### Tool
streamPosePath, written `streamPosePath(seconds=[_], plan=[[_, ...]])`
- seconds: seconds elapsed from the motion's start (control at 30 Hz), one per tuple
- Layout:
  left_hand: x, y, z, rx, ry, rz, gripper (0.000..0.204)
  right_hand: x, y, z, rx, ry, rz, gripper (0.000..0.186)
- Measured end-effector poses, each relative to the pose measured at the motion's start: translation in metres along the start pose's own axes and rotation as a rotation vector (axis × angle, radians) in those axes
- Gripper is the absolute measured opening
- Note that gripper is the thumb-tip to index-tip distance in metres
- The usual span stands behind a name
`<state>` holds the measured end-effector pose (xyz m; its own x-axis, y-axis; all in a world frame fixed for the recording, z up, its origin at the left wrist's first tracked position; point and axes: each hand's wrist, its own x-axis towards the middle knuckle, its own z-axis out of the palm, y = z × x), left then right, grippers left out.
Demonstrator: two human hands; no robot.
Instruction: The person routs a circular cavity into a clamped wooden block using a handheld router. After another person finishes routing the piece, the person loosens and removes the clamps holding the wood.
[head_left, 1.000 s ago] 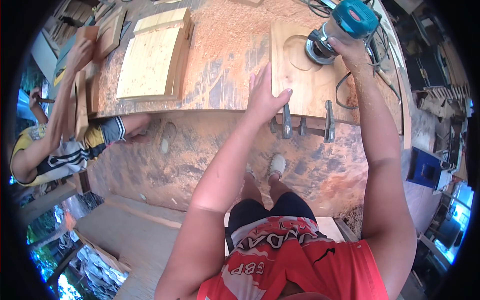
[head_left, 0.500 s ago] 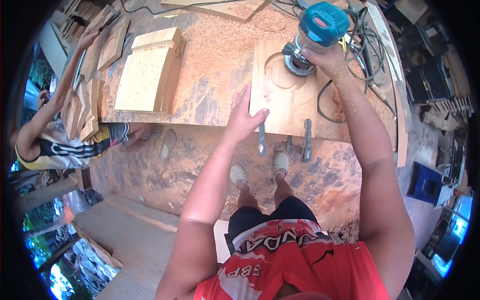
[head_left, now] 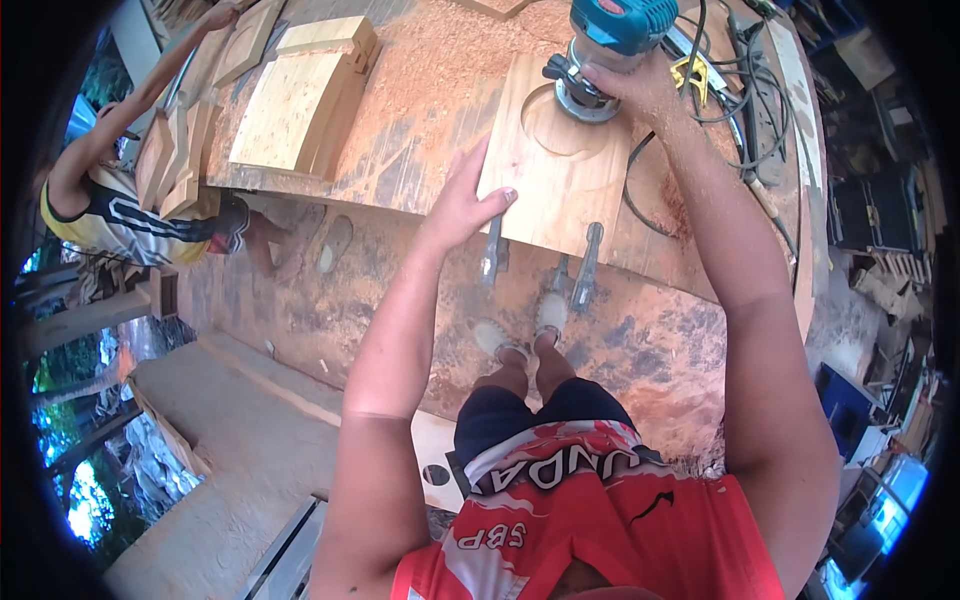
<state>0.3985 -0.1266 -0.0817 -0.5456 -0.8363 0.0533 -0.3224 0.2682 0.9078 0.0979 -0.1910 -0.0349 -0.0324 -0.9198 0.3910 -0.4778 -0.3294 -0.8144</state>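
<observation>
A pale wooden board point(head_left: 555, 200) with a shallow round recess point(head_left: 550, 140) lies at the bench's front edge, with metal clamps point(head_left: 585, 260) at its near end. My right hand point(head_left: 630, 95) is closed round a teal router point(head_left: 615, 25), whose base rests over the recess's upper right; part of the tool runs off the top of the picture. My left hand point(head_left: 465, 195) holds the board's left edge, thumb on top near a clamp and fingers along the side, their tips partly hidden.
Stacked wooden blocks point(head_left: 290, 105) lie on the dusty bench point(head_left: 400, 110). Tangled cables point(head_left: 760, 120) and a yellow clamp point(head_left: 690, 75) are on the right. At far left a co-worker point(head_left: 130, 210) reaches toward wooden pieces. A low grey platform point(head_left: 220, 420) is behind me.
The view has shifted, putting bench and board further left. The router sits a little further left over the recess. The co-worker's arm has reached further up toward the far left pieces.
</observation>
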Motion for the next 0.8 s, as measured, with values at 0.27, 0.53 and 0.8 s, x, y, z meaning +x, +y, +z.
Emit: streamPosePath(seconds=[0.27,0.53,0.8], plan=[[0.0,-0.002,-0.003,-0.011,-0.013,-0.005,0.083,0.003,-0.037,0.017,0.367,-0.031,0.11,0.063],[0.001,-0.001,-0.002,-0.041,-0.001,0.011,0.085,0.024,0.01,0.019,0.0,-0.053,-0.012,0.074],[0.0,-0.01,-0.003,-0.022,0.001,0.007,0.087,0.023,-0.006,0.035,0.217,-0.105,-0.015,0.065]])
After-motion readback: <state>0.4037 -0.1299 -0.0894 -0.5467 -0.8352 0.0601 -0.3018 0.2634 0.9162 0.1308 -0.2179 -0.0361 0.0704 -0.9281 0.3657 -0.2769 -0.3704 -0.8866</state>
